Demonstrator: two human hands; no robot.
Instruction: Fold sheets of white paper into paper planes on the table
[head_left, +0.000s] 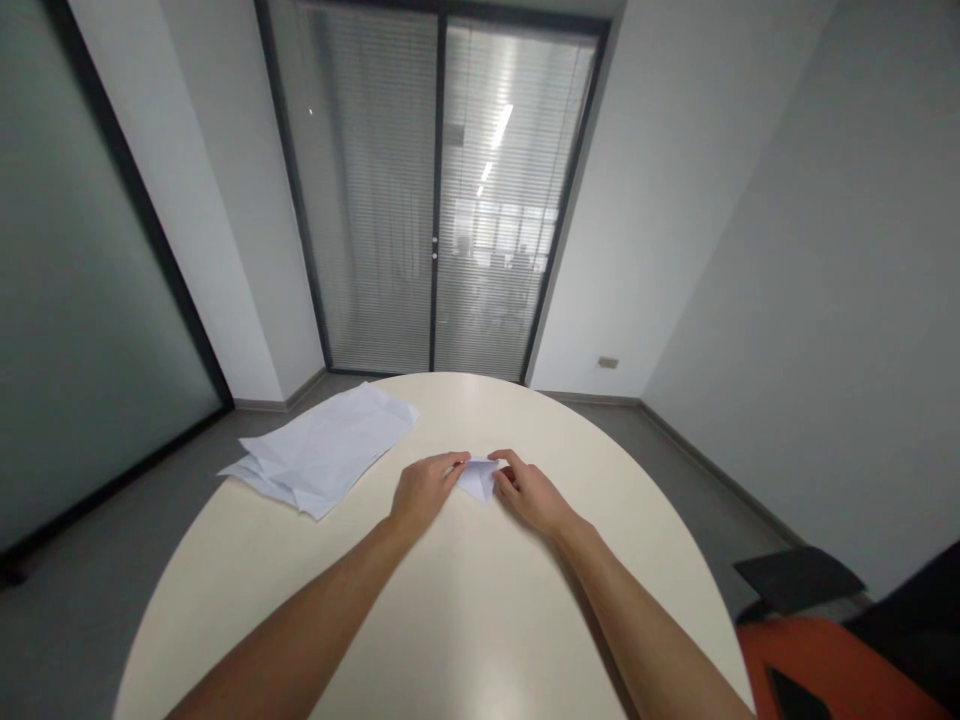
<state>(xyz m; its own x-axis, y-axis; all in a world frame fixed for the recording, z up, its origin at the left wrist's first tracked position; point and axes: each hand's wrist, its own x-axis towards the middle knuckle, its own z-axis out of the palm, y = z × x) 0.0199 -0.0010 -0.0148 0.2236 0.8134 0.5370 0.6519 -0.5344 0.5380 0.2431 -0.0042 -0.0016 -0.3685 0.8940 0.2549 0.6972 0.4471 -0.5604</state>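
- Centrally on the round cream counter (465, 620) lies a small folded white paper (478, 478), low against the surface.
- Left hand (424, 490): fingers (453, 463) pressed together on the paper's left edge.
- Right hand (531, 492): fingers clamped on the paper's right edge.
- Loose stack of white sheets (322, 450) lies well apart, at the counter's far left rim.
- Orange chair (825, 660) stands beside the counter, near right.

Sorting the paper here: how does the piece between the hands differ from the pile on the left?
The piece is small and folded to a point; the pile is larger, flatter sheets. The left hand and right hand pinch the piece; the pile lies untouched near the table edge. The piece is one item; the pile holds several fanned sheets. Both are white paper.
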